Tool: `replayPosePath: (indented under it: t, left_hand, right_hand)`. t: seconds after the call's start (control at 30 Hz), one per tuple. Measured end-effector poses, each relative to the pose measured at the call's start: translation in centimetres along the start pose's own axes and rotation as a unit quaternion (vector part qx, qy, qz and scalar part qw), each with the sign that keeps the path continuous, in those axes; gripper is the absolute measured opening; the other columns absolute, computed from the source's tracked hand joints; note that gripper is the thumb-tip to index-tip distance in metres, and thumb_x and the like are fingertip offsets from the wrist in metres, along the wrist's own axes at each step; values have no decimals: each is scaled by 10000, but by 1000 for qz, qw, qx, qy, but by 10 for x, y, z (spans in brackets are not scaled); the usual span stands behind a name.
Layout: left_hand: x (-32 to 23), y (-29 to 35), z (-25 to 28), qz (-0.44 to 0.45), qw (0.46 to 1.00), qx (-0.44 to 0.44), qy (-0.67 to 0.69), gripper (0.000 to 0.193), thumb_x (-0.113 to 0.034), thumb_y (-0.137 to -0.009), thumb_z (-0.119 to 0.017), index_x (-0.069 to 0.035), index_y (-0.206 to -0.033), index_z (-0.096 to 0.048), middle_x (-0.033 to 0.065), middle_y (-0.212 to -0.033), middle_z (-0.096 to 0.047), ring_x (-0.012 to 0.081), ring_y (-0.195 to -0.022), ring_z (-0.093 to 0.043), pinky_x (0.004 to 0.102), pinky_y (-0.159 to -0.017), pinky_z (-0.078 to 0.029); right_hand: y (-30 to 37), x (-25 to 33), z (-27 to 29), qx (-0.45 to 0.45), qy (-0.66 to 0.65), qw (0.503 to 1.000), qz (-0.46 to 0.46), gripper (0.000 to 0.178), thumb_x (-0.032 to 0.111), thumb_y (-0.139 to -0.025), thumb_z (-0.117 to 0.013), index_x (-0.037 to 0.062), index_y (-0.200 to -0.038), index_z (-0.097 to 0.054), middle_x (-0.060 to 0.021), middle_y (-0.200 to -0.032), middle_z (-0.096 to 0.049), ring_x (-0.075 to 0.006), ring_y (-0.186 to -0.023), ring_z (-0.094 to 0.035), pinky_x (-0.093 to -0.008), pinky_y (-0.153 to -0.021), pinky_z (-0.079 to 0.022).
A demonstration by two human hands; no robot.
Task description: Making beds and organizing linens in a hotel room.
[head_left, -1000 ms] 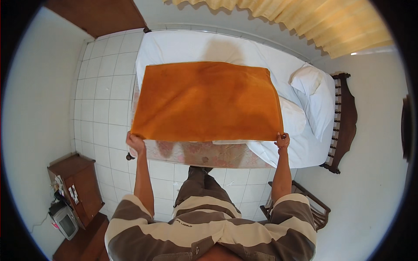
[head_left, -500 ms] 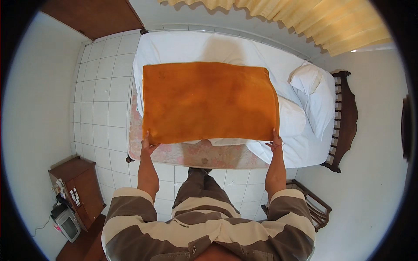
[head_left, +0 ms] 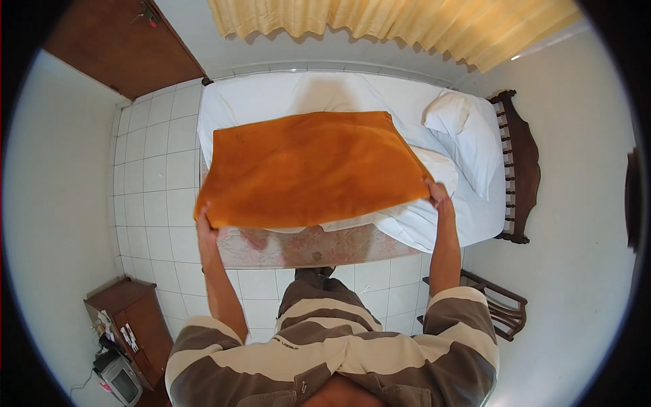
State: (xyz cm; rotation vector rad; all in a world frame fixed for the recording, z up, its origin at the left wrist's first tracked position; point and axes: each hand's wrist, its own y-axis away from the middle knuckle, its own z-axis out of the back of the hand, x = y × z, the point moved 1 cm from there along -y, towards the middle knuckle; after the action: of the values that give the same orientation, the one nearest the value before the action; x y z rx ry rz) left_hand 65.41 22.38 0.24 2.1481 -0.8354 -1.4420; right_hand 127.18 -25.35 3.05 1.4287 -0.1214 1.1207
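An orange blanket, folded into a rectangle, is stretched between my hands above the bed. My left hand grips its near left corner, and my right hand is closed on the near right corner. Beneath it, a rumpled white sheet covers much of the mattress. Along the near side and lower left, the pink floral mattress shows bare. Some of the bed's middle is hidden under the blanket.
A white pillow leans by the dark wooden headboard at right. A wooden chair stands lower right; a brown cabinet and small television are lower left. Yellow curtains hang beyond the bed, near a brown door.
Both hands have moved farther apart, the left one outward to the left, the right one slightly up and outward. The blanket's near edge is pulled wider, and the view has shifted.
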Motion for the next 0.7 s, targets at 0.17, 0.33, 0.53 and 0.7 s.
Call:
replayPosePath:
  t: [0.17,0.33,0.53,0.7]
  left_hand:
    - [-142,-50,-96,-127,991,41,-21,392,-159,-929,-613,5,-1281,-560,130,-1240,-631,257,-1116,-629,389,-924,-550]
    - [-269,-21,-196,-145,980,127,-55,341,-208,-948,-580,-19,-1232,-584,128,-1179,-659,267,-1077,-653,442,-887,-574]
    - [-330,107,-291,-131,959,235,-92,363,-190,-948,-612,-8,-1259,-573,161,-1207,-649,286,-1097,-653,445,-935,-559]
    - [-291,196,-341,-158,939,296,-74,360,-179,-975,-583,5,-1284,-557,166,-1222,-645,278,-1110,-650,440,-966,-551]
  right_hand:
    - [11,116,8,-29,-78,984,158,632,292,-830,-741,-238,-1122,-557,-199,-1026,-671,-240,-838,-674,-352,-704,-568]
    - [95,196,44,15,-176,950,258,343,233,-912,-683,-93,-1019,-667,-101,-887,-688,-165,-716,-652,-276,-600,-530]
    - [265,169,133,-56,-256,914,309,260,201,-952,-633,-18,-1085,-676,-76,-945,-692,-150,-761,-662,-278,-615,-528]
    - [399,53,212,-138,-288,892,319,291,197,-956,-633,-59,-1094,-649,-71,-935,-691,-137,-781,-666,-268,-652,-529]
